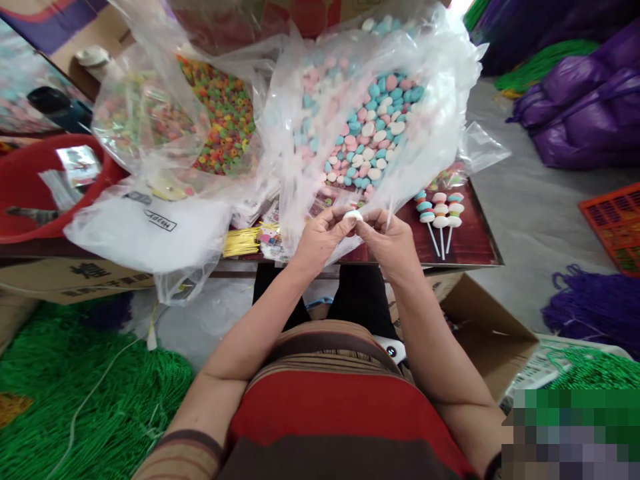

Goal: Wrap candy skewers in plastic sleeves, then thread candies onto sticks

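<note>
My left hand and my right hand meet above the table's front edge, thumbs and fingertips pinching a white candy. A bit of blue and red shows just behind this candy. From my right hand's fingers a thin white stick pokes up. Right beyond the hands lies a large open plastic bag of pink, blue and white candies. To the right rest three finished-looking candy sticks, each with stacked candies on a white stick.
Ring-shaped gummies fill a bag at the back left. Yellow twist ties lie near a white plastic bag. A red basin stands at left. Green netting, a cardboard box and an orange crate surround the table.
</note>
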Action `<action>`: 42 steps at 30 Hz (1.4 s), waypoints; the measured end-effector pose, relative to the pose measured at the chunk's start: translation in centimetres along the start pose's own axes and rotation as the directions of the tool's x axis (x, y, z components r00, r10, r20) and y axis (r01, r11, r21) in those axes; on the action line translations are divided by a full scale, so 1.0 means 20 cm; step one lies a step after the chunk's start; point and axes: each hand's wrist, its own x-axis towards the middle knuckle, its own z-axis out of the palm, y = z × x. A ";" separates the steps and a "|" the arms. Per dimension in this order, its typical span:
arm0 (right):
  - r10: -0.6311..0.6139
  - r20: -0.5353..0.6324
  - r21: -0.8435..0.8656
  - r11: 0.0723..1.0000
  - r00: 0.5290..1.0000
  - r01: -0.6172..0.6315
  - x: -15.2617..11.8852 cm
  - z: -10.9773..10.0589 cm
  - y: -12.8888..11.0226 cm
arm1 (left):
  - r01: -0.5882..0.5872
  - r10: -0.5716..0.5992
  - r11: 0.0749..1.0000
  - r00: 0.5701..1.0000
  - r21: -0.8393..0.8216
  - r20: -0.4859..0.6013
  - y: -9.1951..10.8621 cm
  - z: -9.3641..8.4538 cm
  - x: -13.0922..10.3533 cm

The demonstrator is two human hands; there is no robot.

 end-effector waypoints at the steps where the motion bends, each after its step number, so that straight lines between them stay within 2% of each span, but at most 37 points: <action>1: 0.016 0.025 0.022 1.000 1.000 -0.017 -0.01 0.00 0.00 | 0.015 -0.015 1.000 1.000 -0.011 -0.017 0.00 0.00 0.00; 5: 0.156 0.119 0.144 0.974 0.981 -0.172 -0.05 -0.01 -0.01 | 0.065 -0.071 0.996 0.993 -0.065 -0.098 0.01 -0.02 0.02; 7: 0.185 0.114 0.196 0.959 0.976 -0.205 -0.08 -0.01 0.00 | 0.065 -0.075 0.995 0.988 -0.079 -0.133 0.01 -0.03 0.02; 11: 0.110 0.079 0.158 0.980 0.991 -0.122 -0.13 -0.01 0.04 | 0.038 -0.052 0.995 0.987 -0.094 -0.155 0.01 -0.03 0.01; 14: 0.060 0.129 0.112 0.991 0.990 -0.075 -0.17 0.00 0.03 | 0.014 -0.033 0.994 0.984 -0.112 -0.174 0.01 -0.03 0.01; 19: 0.059 0.206 0.025 0.998 0.977 -0.065 -0.21 0.02 0.00 | -0.007 -0.018 0.988 0.986 -0.154 -0.163 0.01 -0.04 0.00; 27: 0.072 0.126 -0.030 0.997 0.989 -0.069 -0.23 0.03 0.02 | -0.005 -0.024 0.979 0.990 -0.202 -0.141 0.02 -0.04 0.00; 31: 0.143 0.242 -0.145 0.983 0.960 -0.111 -0.26 0.02 -0.02 | -0.022 -0.012 0.975 0.989 -0.221 -0.150 0.01 -0.04 0.01; 34: 0.148 0.300 -0.266 0.962 0.943 -0.066 -0.27 0.02 -0.05 | -0.009 -0.021 0.980 0.988 -0.198 -0.150 0.00 -0.05 0.01; 38: 0.081 0.271 -0.330 0.944 0.959 0.014 -0.28 0.02 -0.07 | -0.024 -0.002 0.978 0.992 -0.205 -0.129 -0.01 -0.05 0.01; 42: 0.072 0.247 -0.310 0.951 0.966 0.009 -0.27 0.01 -0.07 | -0.025 0.002 0.980 0.993 -0.197 -0.120 -0.01 -0.06 0.01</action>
